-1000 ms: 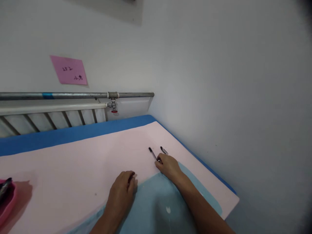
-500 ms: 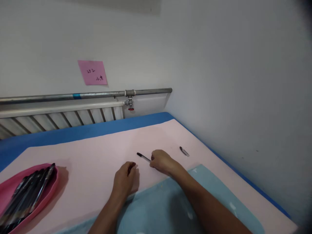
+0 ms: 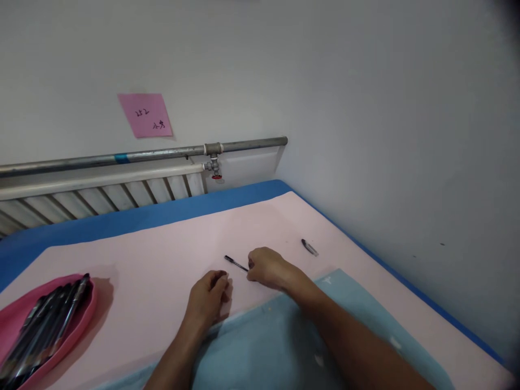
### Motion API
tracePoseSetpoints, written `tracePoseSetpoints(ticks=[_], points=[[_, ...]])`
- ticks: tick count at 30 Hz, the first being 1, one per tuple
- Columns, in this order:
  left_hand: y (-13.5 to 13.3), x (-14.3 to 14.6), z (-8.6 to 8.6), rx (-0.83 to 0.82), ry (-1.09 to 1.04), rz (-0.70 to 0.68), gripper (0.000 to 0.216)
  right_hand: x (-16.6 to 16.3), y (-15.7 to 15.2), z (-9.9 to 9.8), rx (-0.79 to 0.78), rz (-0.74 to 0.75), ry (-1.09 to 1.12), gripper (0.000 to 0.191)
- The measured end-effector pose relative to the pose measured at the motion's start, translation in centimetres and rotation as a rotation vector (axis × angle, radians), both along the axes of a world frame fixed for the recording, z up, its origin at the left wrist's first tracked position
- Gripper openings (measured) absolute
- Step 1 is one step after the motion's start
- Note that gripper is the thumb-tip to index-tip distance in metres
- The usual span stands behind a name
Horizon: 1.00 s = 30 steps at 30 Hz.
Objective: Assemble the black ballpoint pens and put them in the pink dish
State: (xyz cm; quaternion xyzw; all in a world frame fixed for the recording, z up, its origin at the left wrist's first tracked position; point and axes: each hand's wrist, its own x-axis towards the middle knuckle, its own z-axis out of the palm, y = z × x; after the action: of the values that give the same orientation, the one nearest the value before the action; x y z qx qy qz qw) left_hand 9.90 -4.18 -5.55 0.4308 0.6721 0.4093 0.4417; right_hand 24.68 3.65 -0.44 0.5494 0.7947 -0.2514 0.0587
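Observation:
My right hand (image 3: 266,266) pinches a slim pen (image 3: 235,263) by its near end, just above the pink table surface. The pen's black end points left and away from me. To its left, my left hand (image 3: 208,295) has its fingers curled in, thumb close to the fingertips; whatever they may hold is too small to make out. A short clear and black piece (image 3: 310,247), which looks like a pen cap, lies on the pink surface beyond my right hand.
At the left, a pink basket (image 3: 91,314) holds several dark pens. Light blue cloth (image 3: 260,352) lies under my forearms. Behind the blue table edge (image 3: 162,214) are a radiator (image 3: 134,192), a pipe (image 3: 170,154) and a valve (image 3: 215,167). A wall rises at the right.
The view has shifted slightly. The pen's visible part has turned a little and looks thinner; my right hand still grips it. My left hand has barely moved.

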Motion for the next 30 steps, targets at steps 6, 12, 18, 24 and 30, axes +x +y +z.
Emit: tracePoseSetpoints(ticks=[6,12,18,24,30], points=[[-0.2,0.2,0.3,-0.036,-0.172,0.001,0.03,-0.6,-0.9,0.5,0.096,0.023,-0.048,0.021],[-0.3,0.1,0.5,-0.083,-0.254,-0.007,0.027,-0.3,-0.7,-0.1,0.111,0.01,-0.005,0.021],[-0.2,0.2,0.5,-0.033,-0.443,0.038,0.036,0.2,-1.0,-0.2,0.074,0.021,0.187,0.019],[0.1,0.3,0.8,0.102,-0.536,0.056,0.045,-0.6,-2.7,-0.6,-0.077,0.04,0.511,0.014],[0.3,-0.6,0.7,0.211,-0.505,0.204,0.037,0.0,-2.4,-0.5,-0.07,-0.118,0.778,0.012]])
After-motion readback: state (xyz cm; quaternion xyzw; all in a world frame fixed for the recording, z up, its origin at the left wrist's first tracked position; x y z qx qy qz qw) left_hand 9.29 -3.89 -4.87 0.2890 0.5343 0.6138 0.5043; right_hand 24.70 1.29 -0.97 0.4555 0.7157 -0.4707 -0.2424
